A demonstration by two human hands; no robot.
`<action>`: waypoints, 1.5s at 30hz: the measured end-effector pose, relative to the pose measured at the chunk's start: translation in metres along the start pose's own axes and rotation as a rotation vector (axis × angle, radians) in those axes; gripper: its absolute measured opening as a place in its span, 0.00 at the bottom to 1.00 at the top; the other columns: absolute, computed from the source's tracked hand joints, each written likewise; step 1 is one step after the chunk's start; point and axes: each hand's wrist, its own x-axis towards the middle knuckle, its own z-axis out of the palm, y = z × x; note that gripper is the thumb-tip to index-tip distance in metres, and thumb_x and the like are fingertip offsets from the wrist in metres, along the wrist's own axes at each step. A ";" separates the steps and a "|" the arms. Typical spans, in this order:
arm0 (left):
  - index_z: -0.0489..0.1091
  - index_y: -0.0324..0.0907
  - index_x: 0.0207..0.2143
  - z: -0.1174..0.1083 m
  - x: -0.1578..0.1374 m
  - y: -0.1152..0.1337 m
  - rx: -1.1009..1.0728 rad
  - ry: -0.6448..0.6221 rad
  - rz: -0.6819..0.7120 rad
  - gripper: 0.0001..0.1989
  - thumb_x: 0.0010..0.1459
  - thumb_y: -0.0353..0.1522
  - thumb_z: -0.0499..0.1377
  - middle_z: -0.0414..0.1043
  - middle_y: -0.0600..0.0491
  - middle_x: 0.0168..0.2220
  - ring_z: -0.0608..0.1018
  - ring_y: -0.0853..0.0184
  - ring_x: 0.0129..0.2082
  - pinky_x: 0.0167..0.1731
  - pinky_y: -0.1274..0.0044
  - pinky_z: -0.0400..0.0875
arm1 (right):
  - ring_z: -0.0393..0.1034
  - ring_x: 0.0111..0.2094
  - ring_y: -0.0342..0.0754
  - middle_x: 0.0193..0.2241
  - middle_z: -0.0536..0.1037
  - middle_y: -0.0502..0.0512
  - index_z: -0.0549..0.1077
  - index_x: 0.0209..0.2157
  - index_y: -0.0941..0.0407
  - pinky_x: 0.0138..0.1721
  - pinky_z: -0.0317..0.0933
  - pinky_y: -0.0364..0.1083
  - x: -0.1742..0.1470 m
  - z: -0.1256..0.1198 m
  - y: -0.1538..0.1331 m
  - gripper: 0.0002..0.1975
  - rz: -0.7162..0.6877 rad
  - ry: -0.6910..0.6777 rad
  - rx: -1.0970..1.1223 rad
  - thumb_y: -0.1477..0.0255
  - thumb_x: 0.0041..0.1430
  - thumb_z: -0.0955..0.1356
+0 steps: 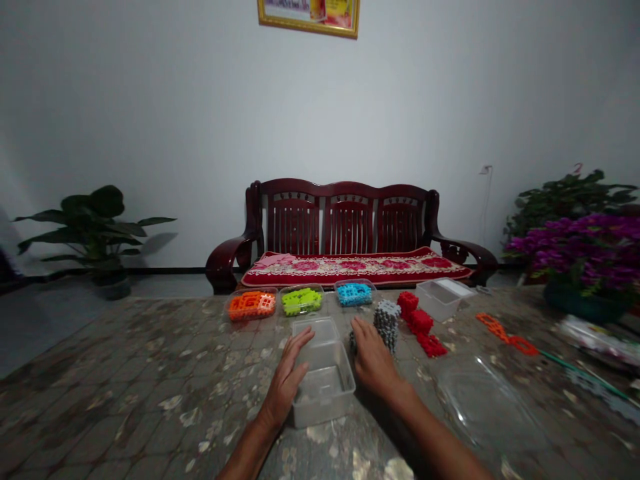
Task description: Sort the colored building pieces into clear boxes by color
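My left hand (287,377) is at the left wall of an empty clear plastic box (325,407), thumb and fingers apart and over its rim. Attached to or behind the box lies its clear lid (317,330). To the right of the box, my right hand (373,357) has its fingers curled around a small lot of grey interlocking plastic pieces (353,341), mostly hidden by the fingers. Just beyond that hand stands a taller stack of grey pieces (387,320). Red stacked pieces (420,322) sit to its right.
Clear boxes hold orange pieces (251,304), lime pieces (301,301) and blue pieces (355,293) along the back. Another clear box (443,303) stands back right. At right lie a clear lid (490,400), joined orange pieces (507,335) and purple flowers (585,257).
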 end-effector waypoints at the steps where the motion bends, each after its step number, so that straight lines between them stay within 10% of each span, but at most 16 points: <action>1: 0.67 0.46 0.60 0.000 0.000 0.000 -0.003 -0.001 -0.002 0.25 0.62 0.38 0.54 0.61 0.48 0.67 0.59 0.53 0.69 0.70 0.55 0.39 | 0.50 0.68 0.61 0.66 0.59 0.73 0.56 0.66 0.67 0.66 0.49 0.62 0.009 -0.001 -0.001 0.41 0.013 -0.091 -0.052 0.83 0.48 0.63; 8: 0.68 0.45 0.61 -0.001 0.001 0.000 0.003 -0.010 0.009 0.25 0.62 0.39 0.55 0.61 0.47 0.68 0.60 0.52 0.69 0.70 0.56 0.39 | 0.64 0.58 0.67 0.56 0.72 0.76 0.61 0.63 0.65 0.60 0.54 0.61 0.052 -0.014 -0.009 0.40 0.045 -0.448 -0.291 0.71 0.48 0.72; 22: 0.68 0.46 0.60 -0.001 0.001 0.003 0.015 -0.008 0.001 0.25 0.62 0.41 0.54 0.62 0.47 0.67 0.59 0.51 0.69 0.69 0.56 0.41 | 0.68 0.50 0.61 0.48 0.73 0.65 0.72 0.51 0.57 0.47 0.65 0.55 0.005 -0.027 -0.013 0.24 -0.074 -0.513 -0.183 0.73 0.49 0.70; 27: 0.68 0.45 0.60 -0.001 0.001 0.002 0.026 -0.015 0.003 0.25 0.62 0.40 0.55 0.61 0.47 0.67 0.59 0.51 0.69 0.69 0.55 0.42 | 0.69 0.49 0.58 0.49 0.73 0.62 0.71 0.56 0.56 0.50 0.65 0.52 -0.017 -0.046 0.003 0.35 -0.109 -0.537 -0.050 0.79 0.41 0.70; 45: 0.67 0.46 0.61 0.010 -0.002 0.008 0.045 -0.096 0.038 0.26 0.63 0.42 0.54 0.60 0.47 0.68 0.59 0.51 0.69 0.70 0.55 0.38 | 0.65 0.61 0.59 0.59 0.72 0.61 0.70 0.60 0.54 0.63 0.57 0.62 -0.068 -0.048 0.054 0.37 0.166 -0.159 0.355 0.76 0.44 0.72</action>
